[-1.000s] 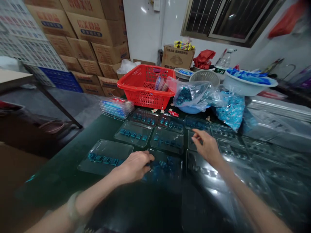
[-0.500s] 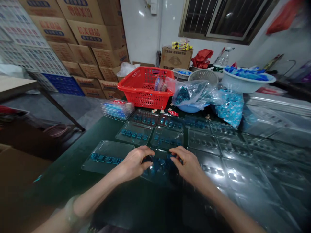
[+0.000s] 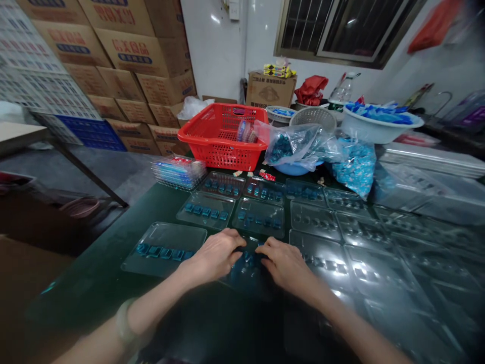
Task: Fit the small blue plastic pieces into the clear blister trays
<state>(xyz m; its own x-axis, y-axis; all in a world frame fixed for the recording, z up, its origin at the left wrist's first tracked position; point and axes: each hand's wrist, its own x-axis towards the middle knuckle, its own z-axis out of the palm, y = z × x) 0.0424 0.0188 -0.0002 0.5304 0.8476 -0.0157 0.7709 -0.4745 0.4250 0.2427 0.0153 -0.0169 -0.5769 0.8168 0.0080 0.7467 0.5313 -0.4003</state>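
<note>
My left hand (image 3: 214,255) and my right hand (image 3: 284,263) rest with curved fingers on a clear plastic blister tray (image 3: 246,273), one on each side. Small blue pieces (image 3: 247,259) sit in its cavities, partly hidden by my fingers. To the left of my left hand lies another clear tray (image 3: 162,250) with a row of blue pieces. Next to my right hand, a clear tray (image 3: 314,258) shows empty cavities. Further trays holding blue pieces (image 3: 206,210) lie beyond my hands on the dark green table (image 3: 91,298).
A red plastic basket (image 3: 222,136) stands behind the trays, beside a stack of clear trays (image 3: 178,173). Bags of blue pieces (image 3: 356,164) and a white bowl (image 3: 381,124) stand back right. Stacked cardboard boxes (image 3: 121,50) line the left wall.
My right hand has come left from the farther trays and now sits close to my left hand on the same tray. My view has drifted slightly.
</note>
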